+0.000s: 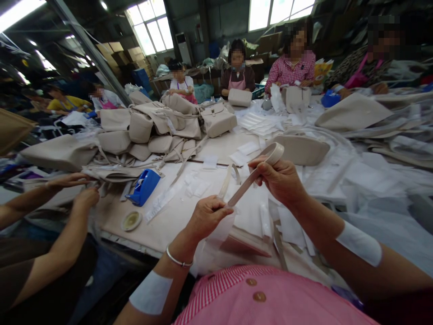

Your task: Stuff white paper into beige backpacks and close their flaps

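A beige strap (244, 188) stretches between my two hands above the table, and its upper part curls into a loop. My left hand (210, 215) is closed on the strap's lower end, by some thin translucent wrapping. Higher and to the right, my right hand (279, 178) pinches the strap just below the loop. A thinner strap loop rises behind my left hand. Below my hands lies a beige bag piece (245, 243) with white sheets (252, 212) over it.
A blue tape dispenser (145, 187) and a small round dish (131, 221) stand left of my hands. Beige bags (218, 119) are piled at the back left. A co-worker's hands (86, 194) work at the left edge. Plastic wrapping (382, 185) covers the right side. Several people sit opposite.
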